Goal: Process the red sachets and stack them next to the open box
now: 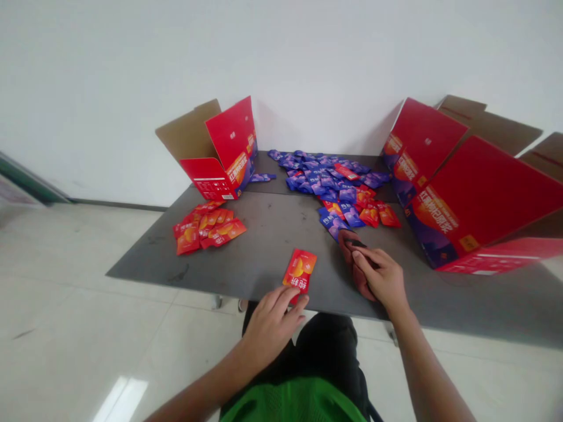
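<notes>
Both your hands are out over the gray table (259, 246), and they are apart, not touching each other.

Your left hand (270, 328), low in the middle of the frame, lies open. Its fingertips (290, 299) rest on the low end of a red packet (299, 272), which lies flat near the close edge of the table. Flat fingers are a good way to hold a packet down without bending it.

Your right hand (378, 278), just to the right of that packet, is curled. Its fingers (352, 246) seem to pinch a dark thing (358, 242). It is too dark and too hidden to tell what it is. A soft, firm pinch is best here, as this hand is right by the low edge of the big pile, and a bump could make packets slide.

That big pile of blue packets (325, 179) fills the top middle of the table, with red packets (369, 214) at its low right side. A smaller heap of red packets (206, 227) lies on the left of the table. One open red box (231, 140) stands at the upper left, and large red boxes (479, 193) lean at the right of the frame.
</notes>
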The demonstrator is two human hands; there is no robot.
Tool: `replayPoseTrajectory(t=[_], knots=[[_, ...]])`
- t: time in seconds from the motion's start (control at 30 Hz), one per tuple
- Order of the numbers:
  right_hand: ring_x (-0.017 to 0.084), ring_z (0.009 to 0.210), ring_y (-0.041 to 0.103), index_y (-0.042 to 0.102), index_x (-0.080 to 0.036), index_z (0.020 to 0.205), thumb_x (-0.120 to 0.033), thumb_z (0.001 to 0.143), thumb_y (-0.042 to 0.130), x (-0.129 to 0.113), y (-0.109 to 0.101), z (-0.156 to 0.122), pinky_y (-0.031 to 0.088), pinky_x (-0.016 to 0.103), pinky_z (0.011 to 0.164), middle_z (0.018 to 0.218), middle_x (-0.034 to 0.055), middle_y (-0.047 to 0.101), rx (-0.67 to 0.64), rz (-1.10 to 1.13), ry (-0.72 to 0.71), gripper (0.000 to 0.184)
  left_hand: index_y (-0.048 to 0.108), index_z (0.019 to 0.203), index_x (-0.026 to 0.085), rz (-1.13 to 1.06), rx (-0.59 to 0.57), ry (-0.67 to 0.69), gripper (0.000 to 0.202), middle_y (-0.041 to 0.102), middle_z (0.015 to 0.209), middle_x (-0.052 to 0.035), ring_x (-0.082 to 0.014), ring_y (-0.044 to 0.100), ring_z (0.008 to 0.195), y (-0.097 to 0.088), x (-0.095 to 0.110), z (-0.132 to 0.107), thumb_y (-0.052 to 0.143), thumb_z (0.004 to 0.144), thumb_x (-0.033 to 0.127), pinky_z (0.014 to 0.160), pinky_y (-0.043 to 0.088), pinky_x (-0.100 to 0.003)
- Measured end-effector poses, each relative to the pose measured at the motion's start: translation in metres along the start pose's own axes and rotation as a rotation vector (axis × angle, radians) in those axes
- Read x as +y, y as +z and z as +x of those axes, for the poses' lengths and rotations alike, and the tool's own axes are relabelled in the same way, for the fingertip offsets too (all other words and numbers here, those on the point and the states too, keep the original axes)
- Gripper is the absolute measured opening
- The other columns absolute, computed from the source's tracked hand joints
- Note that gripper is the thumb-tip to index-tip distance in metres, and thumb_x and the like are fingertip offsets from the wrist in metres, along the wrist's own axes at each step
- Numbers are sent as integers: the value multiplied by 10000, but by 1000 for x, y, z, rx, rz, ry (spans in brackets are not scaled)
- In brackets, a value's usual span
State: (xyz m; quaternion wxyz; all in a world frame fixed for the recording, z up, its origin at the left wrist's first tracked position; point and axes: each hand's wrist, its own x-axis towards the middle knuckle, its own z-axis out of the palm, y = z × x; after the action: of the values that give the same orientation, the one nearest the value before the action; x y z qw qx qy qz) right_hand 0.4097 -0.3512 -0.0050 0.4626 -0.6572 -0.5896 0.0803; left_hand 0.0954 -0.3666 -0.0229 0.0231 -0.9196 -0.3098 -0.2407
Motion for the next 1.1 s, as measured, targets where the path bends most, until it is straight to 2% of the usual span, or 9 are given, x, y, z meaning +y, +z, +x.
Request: replayPoseTrajectory(t=[0.2,0.33,0.43,0.57,0.73,0.87,0.93,1.03,1.1], knots=[[166,948,683,768,-302,1191,-364,983,650,-59,3,17,525,301,858,1040,29,721,-26,-50,-258,247,595,1414,149,-79,53,28,381,680,1353,-93,-248,571,1306,21,-2,-23,437,1067,151,1057,489,-406],[167,926,656,763,-295,1195,-354,994,635,-96,39,11,526,291,830,1003,36,713,-258,-133,-581,246,630,1369,141,-131,109,47,384,703,1333,-86,-227,594,1291,19,-6,-25,360,1100,181,1057,483,-385],[157,860,639,781,-308,1126,-379,1008,611,-95,70,4,512,283,773,936,24,707,-418,-201,-741,218,659,1328,156,-150,158,54,350,730,1292,-75,-216,623,1257,19,-8,-24,399,1098,200,1050,473,-372],[166,909,640,778,-291,1126,-401,1014,599,-65,87,30,499,285,796,976,40,706,-420,-297,-682,238,670,1318,198,-176,130,28,353,734,1297,-59,-197,625,1278,20,-9,-25,384,1112,220,1012,445,-359],[201,918,625,791,-257,1105,-381,1021,582,-52,71,84,489,330,819,982,77,703,-385,-466,-614,257,685,1275,205,-217,140,21,330,727,1319,-48,-177,644,1278,17,-13,-26,398,1113,188,938,418,-336],[202,979,634,737,-286,1251,-374,1043,541,-85,63,57,498,336,849,1063,62,711,-316,-377,-617,300,685,1255,201,-258,138,17,318,720,1327,-51,-186,650,1279,19,-14,-27,400,1115,180,932,407,-340],[181,918,632,751,-298,1208,-395,1034,556,-99,68,29,507,316,807,1020,42,712,-434,-288,-711,279,687,1247,210,-274,160,-1,296,745,1276,-47,-189,680,1231,22,-13,-28,428,1107,176,947,407,-346],[154,862,631,771,-311,1144,-404,1033,556,-96,82,7,507,283,772,951,23,704,-544,-211,-772,260,686,1236,204,-306,183,-21,269,766,1230,-41,-186,702,1191,24,-13,-29,458,1098,169,954,406,-347],[153,881,635,769,-311,1159,-403,1028,565,-81,91,19,503,274,778,966,26,704,-514,-235,-723,259,680,1240,190,-320,169,-9,272,744,1280,-48,-188,676,1242,23,-13,-29,448,1100,159,952,404,-344]])
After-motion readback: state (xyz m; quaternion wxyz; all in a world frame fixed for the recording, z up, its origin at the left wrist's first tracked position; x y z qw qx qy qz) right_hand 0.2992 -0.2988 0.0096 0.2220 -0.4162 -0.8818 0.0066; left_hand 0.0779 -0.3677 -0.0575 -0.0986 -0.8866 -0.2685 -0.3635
